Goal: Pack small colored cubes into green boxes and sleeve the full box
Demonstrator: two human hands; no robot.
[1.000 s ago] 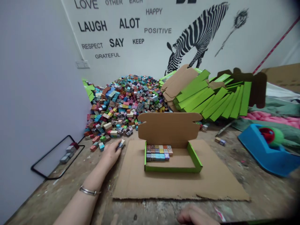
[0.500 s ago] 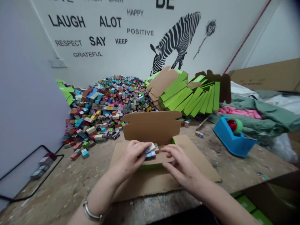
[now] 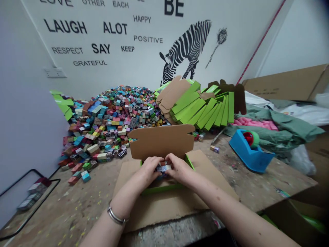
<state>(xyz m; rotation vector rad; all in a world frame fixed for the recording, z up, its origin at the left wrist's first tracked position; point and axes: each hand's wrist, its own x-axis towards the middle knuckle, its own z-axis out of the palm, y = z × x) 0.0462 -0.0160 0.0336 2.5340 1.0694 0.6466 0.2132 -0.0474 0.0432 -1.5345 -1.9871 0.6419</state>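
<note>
Two hands met over green box.
Left hand (image 3: pixel 150 168) and right hand (image 3: pixel 180 168), earlier apart, are now closed together on a block (image 3: pixel 164 167), held just above the box (image 3: pixel 167 187); placing appears underway.

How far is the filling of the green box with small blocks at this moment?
Done: the green box stands open on the cardboard sheet. In hand: the left hand and right hand press a small block inside it. How full it is stays hidden. Left: a big pile of blocks and flat boxes wait.
</note>
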